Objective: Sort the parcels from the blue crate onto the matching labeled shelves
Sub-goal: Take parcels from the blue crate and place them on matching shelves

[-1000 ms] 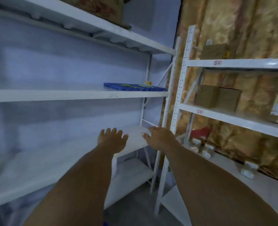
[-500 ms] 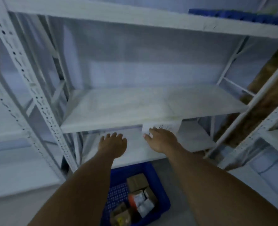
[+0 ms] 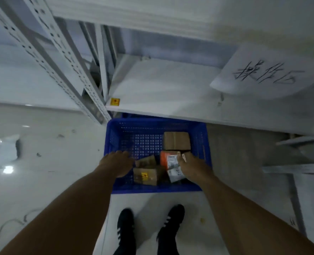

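A blue crate (image 3: 152,126) stands on the floor in front of my feet, half under the white shelf (image 3: 171,89). Inside lie a brown cardboard box (image 3: 176,140), an orange parcel with a white label (image 3: 169,159), a white parcel (image 3: 174,174) and two brown boxes (image 3: 146,175) near the front. My left hand (image 3: 118,164) reaches down over the crate's left side, blurred, holding nothing that I can see. My right hand (image 3: 191,167) is down on the orange and white parcels; its fingers are hidden behind the hand.
A paper sign with handwritten characters (image 3: 264,72) hangs from the shelf edge at upper right. A perforated white upright (image 3: 64,57) runs diagonally at left. A small yellow sticker (image 3: 115,102) marks the lower shelf's corner. My black shoes (image 3: 125,229) stand on the pale floor.
My view has swung from the shelves down to the crate. Both hands have dropped from shelf height into the crate, the right one onto the parcels.
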Demonstrator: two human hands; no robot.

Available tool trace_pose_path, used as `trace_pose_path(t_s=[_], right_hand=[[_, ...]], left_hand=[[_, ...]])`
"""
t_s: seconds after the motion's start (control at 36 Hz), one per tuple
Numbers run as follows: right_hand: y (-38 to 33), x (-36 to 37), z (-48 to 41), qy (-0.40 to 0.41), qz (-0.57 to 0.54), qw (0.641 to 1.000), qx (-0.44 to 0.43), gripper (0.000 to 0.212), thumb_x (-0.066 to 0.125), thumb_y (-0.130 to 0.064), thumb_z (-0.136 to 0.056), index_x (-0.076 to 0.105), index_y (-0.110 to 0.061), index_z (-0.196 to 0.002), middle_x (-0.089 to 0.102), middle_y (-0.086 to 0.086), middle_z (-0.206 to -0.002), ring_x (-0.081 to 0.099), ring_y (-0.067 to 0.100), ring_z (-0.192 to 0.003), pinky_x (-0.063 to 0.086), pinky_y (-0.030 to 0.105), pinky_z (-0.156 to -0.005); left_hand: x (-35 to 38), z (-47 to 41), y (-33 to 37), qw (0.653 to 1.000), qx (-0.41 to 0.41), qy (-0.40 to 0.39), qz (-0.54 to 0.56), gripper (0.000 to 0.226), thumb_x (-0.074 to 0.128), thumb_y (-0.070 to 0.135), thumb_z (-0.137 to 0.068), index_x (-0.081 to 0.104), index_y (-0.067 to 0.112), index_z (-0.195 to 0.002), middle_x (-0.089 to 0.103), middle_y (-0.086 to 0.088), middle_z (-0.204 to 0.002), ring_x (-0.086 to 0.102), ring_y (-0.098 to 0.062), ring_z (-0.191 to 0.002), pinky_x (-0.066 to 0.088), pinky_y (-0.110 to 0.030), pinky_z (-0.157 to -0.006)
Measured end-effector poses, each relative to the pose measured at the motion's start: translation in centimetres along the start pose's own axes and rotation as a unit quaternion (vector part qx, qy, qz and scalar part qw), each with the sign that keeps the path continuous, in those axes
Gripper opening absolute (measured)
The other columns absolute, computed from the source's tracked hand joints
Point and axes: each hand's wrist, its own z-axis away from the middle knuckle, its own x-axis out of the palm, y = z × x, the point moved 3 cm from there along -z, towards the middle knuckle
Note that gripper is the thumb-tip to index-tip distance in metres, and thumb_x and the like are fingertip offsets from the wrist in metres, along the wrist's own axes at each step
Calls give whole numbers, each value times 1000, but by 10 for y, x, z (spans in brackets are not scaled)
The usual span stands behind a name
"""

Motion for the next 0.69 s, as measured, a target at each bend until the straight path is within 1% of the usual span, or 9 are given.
trace_pose_path(t_s=[0.14, 0.19, 0.28, 0.33, 0.36, 0.42, 0.56, 0.64, 0.69], right_hand=[[34, 55, -70, -41, -16, 999, 14, 70, 25, -72, -99, 49, -26, -146, 56, 10, -141, 57, 32, -120, 47, 46, -100], [37, 76, -96, -61, -22, 998, 5, 63, 28, -68, -101, 53, -26, -141, 58, 8, -136, 58, 30, -117, 48, 46, -100], [37, 109, -127, -99, -45, 994, -4, 58, 30, -63, -105, 52, -23, -141, 60, 9, -136, 58, 29, -118, 47, 42, -99], [36, 132, -145, -127, -45, 991, -16, 55, 31, -58, -107, 50, -20, -142, 61, 11, -136, 58, 29, -116, 45, 38, -93], [36, 144, -154, -138, -44, 989, -22, 53, 32, -56, -108, 52, -18, -139, 62, 12, -134, 58, 28, -111, 45, 37, -91], [36, 166, -173, -156, -51, 986, -27, 49, 33, -55, -108, 55, -18, -131, 64, 10, -128, 57, 24, -103, 46, 39, -92], [37, 210, -223, -167, -90, 982, 1, 51, 35, -55, -108, 50, -18, -139, 59, 9, -134, 58, 26, -114, 42, 34, -82], [37, 224, -258, -115, -86, 990, -6, 51, 38, -55, -107, 51, -18, -138, 60, 7, -130, 59, 27, -115, 48, 39, -93], [34, 230, -285, -86, -71, 994, -13, 47, 40, -52, -107, 54, -17, -134, 61, 5, -121, 59, 25, -104, 49, 38, -88]], left_hand=[[51, -45, 8, 996, -44, -24, 78, 40, 31, 24, -109, 41, 13, -146, 44, -15, -143, 48, -39, -131, 46, -50, -106], [72, -65, 13, 988, -76, -22, 131, 41, 33, 28, -110, 46, 8, -142, 56, -9, -120, 53, -37, -128, 46, -46, -105], [109, -97, 16, 967, -130, -2, 219, 46, 36, 38, -109, 56, 3, -131, 42, 4, -77, 59, -36, -119, 46, -41, -98], [131, -112, 22, 950, -166, -22, 264, 47, 36, 35, -109, 52, 1, -137, 48, 0, -83, 58, -38, -122, 45, -41, -97], [145, -121, 22, 942, -179, -25, 282, 47, 35, 31, -110, 44, 0, -144, 56, -6, -100, 56, -39, -125, 45, -42, -99], [169, -137, 21, 930, -184, -41, 316, 50, 34, 22, -110, 27, 6, -157, 49, -20, -138, 52, -40, -130, 44, -44, -103], [222, -184, 2, 853, -257, -8, 454, 47, 40, 43, -107, 56, 6, -132, 63, -16, -117, 61, -37, -110, 41, -33, -81], [251, -219, -15, 842, -262, -7, 472, 46, 37, 41, -108, 56, 8, -135, 61, -22, -132, 58, -39, -118, 40, -36, -87], [260, -239, -22, 839, -269, -22, 473, 49, 34, 40, -110, 55, 5, -137, 57, -23, -139, 55, -41, -123, 43, -40, -99]])
